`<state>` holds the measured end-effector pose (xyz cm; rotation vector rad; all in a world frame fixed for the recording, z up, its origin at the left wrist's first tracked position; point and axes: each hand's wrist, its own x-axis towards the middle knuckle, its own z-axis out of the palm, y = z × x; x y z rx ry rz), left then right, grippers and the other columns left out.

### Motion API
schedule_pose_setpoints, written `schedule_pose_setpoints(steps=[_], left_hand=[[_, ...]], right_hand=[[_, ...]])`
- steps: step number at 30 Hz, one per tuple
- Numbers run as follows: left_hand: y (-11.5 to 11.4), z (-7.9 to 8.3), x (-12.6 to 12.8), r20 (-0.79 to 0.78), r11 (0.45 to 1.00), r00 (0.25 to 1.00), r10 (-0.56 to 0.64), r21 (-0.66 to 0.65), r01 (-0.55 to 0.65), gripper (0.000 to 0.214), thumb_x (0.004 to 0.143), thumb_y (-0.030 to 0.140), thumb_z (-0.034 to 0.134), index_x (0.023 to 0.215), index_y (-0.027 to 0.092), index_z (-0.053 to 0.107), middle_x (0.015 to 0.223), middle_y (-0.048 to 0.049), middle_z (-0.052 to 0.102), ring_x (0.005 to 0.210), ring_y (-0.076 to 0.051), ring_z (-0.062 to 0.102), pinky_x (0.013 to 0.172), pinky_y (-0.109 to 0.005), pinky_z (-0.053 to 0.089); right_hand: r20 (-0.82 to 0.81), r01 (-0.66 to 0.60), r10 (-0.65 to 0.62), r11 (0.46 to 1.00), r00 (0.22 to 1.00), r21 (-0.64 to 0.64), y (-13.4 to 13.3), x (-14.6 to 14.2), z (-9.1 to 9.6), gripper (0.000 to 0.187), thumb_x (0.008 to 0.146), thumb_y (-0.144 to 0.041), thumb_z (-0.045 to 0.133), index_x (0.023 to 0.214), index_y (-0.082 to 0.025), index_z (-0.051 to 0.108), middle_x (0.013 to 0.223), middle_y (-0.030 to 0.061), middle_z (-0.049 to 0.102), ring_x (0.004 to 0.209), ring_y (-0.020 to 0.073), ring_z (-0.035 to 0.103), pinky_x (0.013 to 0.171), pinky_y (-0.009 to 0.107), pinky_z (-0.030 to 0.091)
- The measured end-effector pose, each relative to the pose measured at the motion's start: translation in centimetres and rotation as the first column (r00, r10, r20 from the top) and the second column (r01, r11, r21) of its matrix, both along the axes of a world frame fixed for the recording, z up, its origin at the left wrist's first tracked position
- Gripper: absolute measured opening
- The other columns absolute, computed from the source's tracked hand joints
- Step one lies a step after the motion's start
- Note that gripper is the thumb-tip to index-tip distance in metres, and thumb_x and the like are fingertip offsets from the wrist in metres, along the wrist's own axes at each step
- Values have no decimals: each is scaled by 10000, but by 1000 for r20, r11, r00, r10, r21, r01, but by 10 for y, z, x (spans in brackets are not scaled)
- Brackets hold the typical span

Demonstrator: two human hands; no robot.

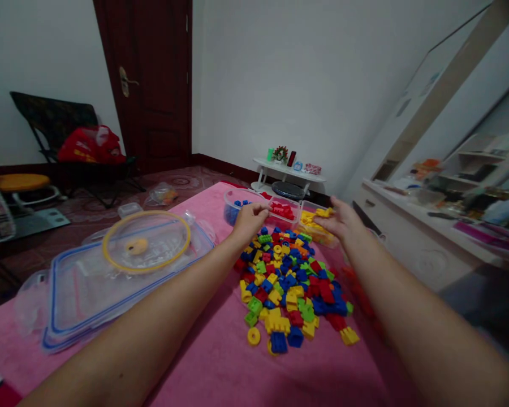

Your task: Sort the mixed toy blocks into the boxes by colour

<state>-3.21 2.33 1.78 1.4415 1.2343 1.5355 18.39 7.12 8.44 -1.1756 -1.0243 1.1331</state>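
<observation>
A heap of small plastic building blocks point(290, 285) in red, yellow, blue and green lies on a pink cloth point(220, 362). Behind it stand three clear tubs: one with blue blocks point(234, 208), one with red blocks point(283, 210), one with yellow blocks point(311, 225). My left hand point(249, 219) hovers closed at the far edge of the heap, between the blue and red tubs; what it holds is hidden. My right hand point(341, 221) is over the yellow tub, fingers pinched on a yellow block point(324, 212).
Clear container lids lie at left on the cloth: a round yellow-rimmed one point(146, 240) on a rectangular blue-rimmed one point(89, 288). A white low shelf point(288, 169) stands by the far wall, a white dresser point(411, 237) at right, a folding chair point(63, 133) and a door point(152, 85) behind.
</observation>
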Motion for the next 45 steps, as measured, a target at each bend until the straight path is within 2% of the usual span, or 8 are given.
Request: schedule_pose_setpoints(steps=[5, 13, 17, 21, 25, 35, 39, 45], left_hand=[[2, -13, -8, -460, 999, 888, 24, -27, -41, 251, 734, 244, 580, 942, 162, 695, 883, -61, 706, 826, -185, 639, 742, -275, 487], [-22, -8, -3, -806, 994, 592, -10, -71, -80, 284, 662, 261, 647, 934, 217, 713, 919, -78, 698, 861, -226, 621, 739, -292, 462], [-23, -2, -1, -789, 995, 612, 55, -10, -101, 292, 702, 273, 596, 963, 210, 710, 921, -79, 699, 859, -222, 621, 716, -283, 458], [-22, 4, 6, -697, 999, 716, -22, -36, -4, 291, 717, 291, 576, 943, 174, 716, 827, -62, 703, 744, -182, 621, 641, -250, 451], [-24, 8, 15, -611, 988, 778, -146, -44, 151, 319, 710, 296, 597, 964, 136, 707, 732, -38, 690, 641, -136, 591, 588, -212, 435], [-26, 6, 24, -424, 963, 867, -264, -64, 262, 359, 748, 375, 541, 944, 118, 697, 707, -37, 673, 586, -123, 576, 529, -206, 425], [-26, 7, 25, -308, 942, 890, -336, -128, 311, 346, 752, 373, 547, 942, 118, 682, 701, -36, 667, 573, -113, 578, 527, -201, 437], [-30, 11, 26, -207, 906, 892, -402, -233, 354, 335, 734, 385, 584, 937, 133, 668, 664, -17, 631, 581, -109, 561, 537, -205, 451]], right_hand=[[387, 311, -291, 950, 875, 10, 4, 4, 2, 411, 768, -433, 558, 1082, -166, 554, 1092, 146, 587, 951, 231, 590, 686, 338, 502], [583, -127, -7, 974, 812, 188, -56, -1, -49, 341, 662, -321, 629, 943, -131, 659, 918, 87, 684, 828, 189, 624, 711, 304, 494], [853, -282, 83, 956, 516, 77, -75, 18, -55, 173, 641, -246, 637, 774, -148, 688, 735, 47, 685, 675, 164, 614, 648, 279, 467], [969, -263, 175, 957, 177, -124, -88, 24, -55, 189, 583, -214, 693, 771, -201, 696, 690, 5, 663, 620, 145, 591, 544, 236, 381], [995, -185, 97, 978, -7, -96, -99, 12, -52, 153, 573, -215, 701, 724, -227, 685, 727, 7, 663, 693, 166, 593, 548, 242, 331], [921, -334, 20, 935, 389, 121, -106, -6, -38, 220, 637, -353, 676, 750, -173, 620, 745, 6, 624, 671, 141, 539, 593, 245, 368], [846, -313, 48, 939, 530, 143, -107, -13, -49, 526, 573, -297, 730, 1057, -177, 563, 773, -18, 590, 649, 119, 521, 596, 238, 382], [810, -417, 169, 904, 562, 100, -112, -15, -46, 792, 546, -295, 773, 1269, -207, 461, 834, -16, 547, 667, 108, 493, 613, 239, 385]])
